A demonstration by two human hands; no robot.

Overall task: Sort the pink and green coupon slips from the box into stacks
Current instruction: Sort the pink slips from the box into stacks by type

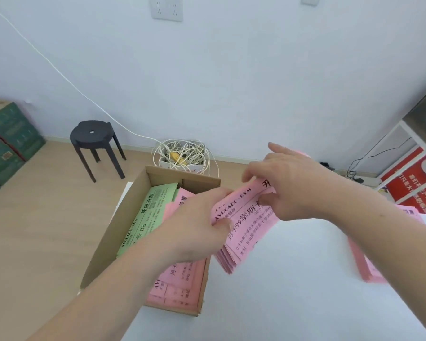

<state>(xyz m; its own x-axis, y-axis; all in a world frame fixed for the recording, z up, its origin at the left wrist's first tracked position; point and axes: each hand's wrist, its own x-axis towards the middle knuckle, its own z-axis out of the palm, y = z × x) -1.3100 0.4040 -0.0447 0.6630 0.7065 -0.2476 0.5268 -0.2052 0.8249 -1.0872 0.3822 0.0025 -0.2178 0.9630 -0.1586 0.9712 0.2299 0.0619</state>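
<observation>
- What do the fingers have?
- Both sets are curled onto a bundle of pink coupon slips (244, 232). The left hand (202, 217) pinches its near-left edge, and the right hand (288, 188) grips the far end of the top slip.
- And where is the bundle?
- Held above the white table (280, 306), just right of the cardboard box (123, 217). Inside the box, green slips (148, 217) lean against the left wall with pink slips (180, 276) beside them. A separate pink stack (369, 269) lies under the right forearm.

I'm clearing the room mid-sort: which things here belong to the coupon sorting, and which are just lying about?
Job: box, green slips and pink slips inside it, pink bundle held by left hand and right hand, pink stack further right.
Lying about: stool, cable coil, green cartons, red banner.
</observation>
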